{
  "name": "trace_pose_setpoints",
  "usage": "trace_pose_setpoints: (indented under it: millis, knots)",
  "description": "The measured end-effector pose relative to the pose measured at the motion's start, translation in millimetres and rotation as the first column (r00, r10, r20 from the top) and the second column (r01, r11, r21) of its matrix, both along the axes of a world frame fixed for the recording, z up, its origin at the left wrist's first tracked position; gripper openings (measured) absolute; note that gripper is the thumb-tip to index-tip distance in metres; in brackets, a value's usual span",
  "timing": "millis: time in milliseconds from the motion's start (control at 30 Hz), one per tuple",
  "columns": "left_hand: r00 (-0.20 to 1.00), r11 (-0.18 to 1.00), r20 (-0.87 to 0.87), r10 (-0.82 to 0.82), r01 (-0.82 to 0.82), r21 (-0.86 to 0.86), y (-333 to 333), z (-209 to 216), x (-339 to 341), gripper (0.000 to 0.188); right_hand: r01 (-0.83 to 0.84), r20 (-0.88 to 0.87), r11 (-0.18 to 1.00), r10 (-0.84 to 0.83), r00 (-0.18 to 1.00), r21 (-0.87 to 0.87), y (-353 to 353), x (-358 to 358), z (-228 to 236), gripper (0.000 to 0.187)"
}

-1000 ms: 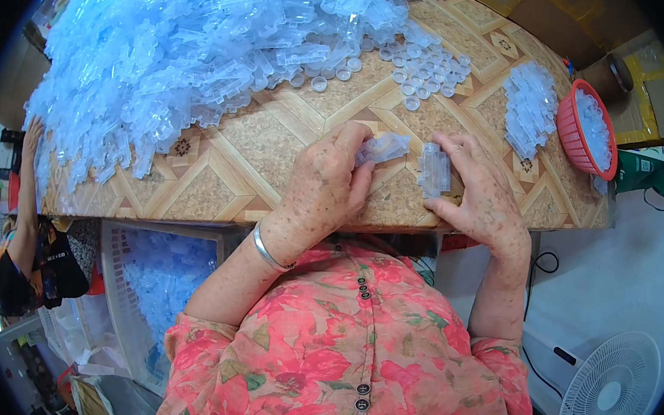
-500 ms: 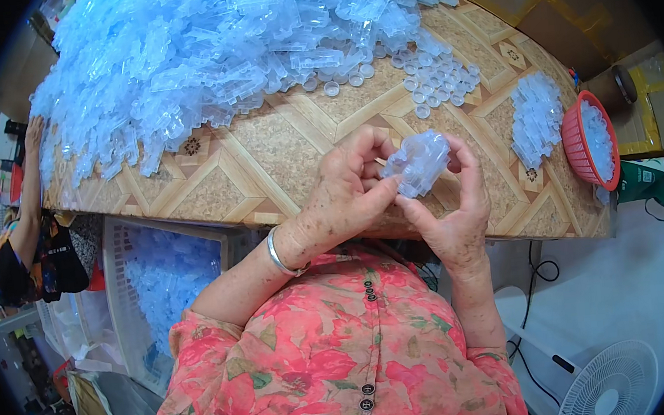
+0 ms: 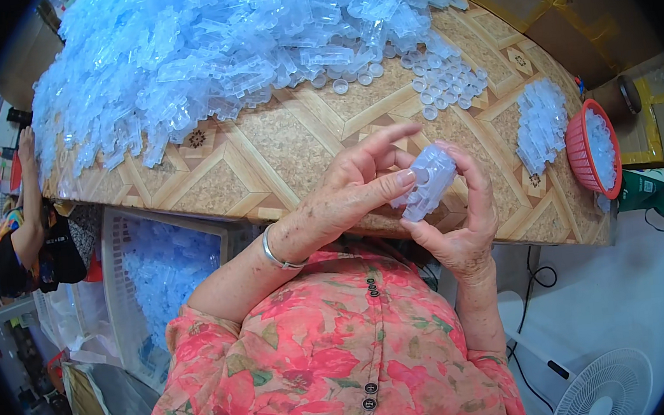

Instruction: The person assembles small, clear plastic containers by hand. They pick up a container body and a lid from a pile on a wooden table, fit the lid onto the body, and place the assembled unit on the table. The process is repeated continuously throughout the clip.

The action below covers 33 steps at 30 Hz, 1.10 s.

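My right hand (image 3: 466,224) grips a small bundle of clear plastic pieces (image 3: 433,180) between its thumb and curved fingers, just over the table's near edge. The pieces are rounded and bluish; their exact kind is hard to make out. Beside them, my left hand (image 3: 357,182) has its fingers apart, the index stretched out and the thumb tip against the bundle. Small round clear caps (image 3: 447,81) lie in a cluster beyond my hands. Behind stretches a large heap of clear plastic pieces (image 3: 234,51).
A patterned table (image 3: 296,152) carries everything. At right are a row of clear pieces (image 3: 541,125) and a red plastic basket (image 3: 580,153) with more inside. A crate (image 3: 119,279) stands below left, a white fan (image 3: 608,392) lower right. Another person's arm (image 3: 30,180) reaches the heap at far left.
My left index finger has straightened and lifted away from the bundle, and the left fingers have spread. The bundle has turned and sits further into my right hand.
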<state>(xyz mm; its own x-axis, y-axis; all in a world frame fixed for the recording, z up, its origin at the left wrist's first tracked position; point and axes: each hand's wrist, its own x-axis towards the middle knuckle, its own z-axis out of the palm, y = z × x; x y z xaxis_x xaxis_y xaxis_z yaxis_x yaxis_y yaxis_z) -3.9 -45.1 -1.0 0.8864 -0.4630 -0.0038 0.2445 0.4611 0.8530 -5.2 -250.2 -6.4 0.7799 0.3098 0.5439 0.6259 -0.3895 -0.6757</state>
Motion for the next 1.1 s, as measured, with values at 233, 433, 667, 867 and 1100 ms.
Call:
trace_pose_setpoints:
  millis: [233, 433, 667, 867, 1100]
  knots:
    - [0.996, 0.996, -0.028, -0.079, 0.080, 0.038, 1.7, 4.9, -3.1, 0.051, -0.016, 0.047, 1.000, 0.015, 0.999, 0.012, 3.2, 1.5, -1.0, 0.085]
    - [0.996, 0.989, 0.004, -0.088, 0.087, 0.118, 6.1, 3.8, -3.6, 0.048, 0.001, 0.057, 0.999, 0.002, 0.998, -0.054, 4.0, 2.9, -3.5, 0.085]
    - [0.993, 0.996, -0.092, -0.076, 0.079, 0.030, 1.6, -0.1, -5.8, 0.049, 0.017, 0.103, 0.998, -0.011, 0.995, -0.056, 6.2, 1.3, -6.3, 0.085]
    - [0.997, 0.985, -0.035, -0.069, 0.074, 0.156, 2.1, 1.4, -4.0, 0.050, 0.009, 0.058, 0.997, -0.004, 0.998, -0.083, 5.9, 0.6, -8.2, 0.085]
    - [0.997, 0.983, 0.074, 0.011, -0.024, 0.182, -3.3, 0.4, -12.0, 0.049, 0.022, 0.022, 0.999, -0.022, 1.000, 0.028, 10.0, -1.2, -17.4, 0.085]
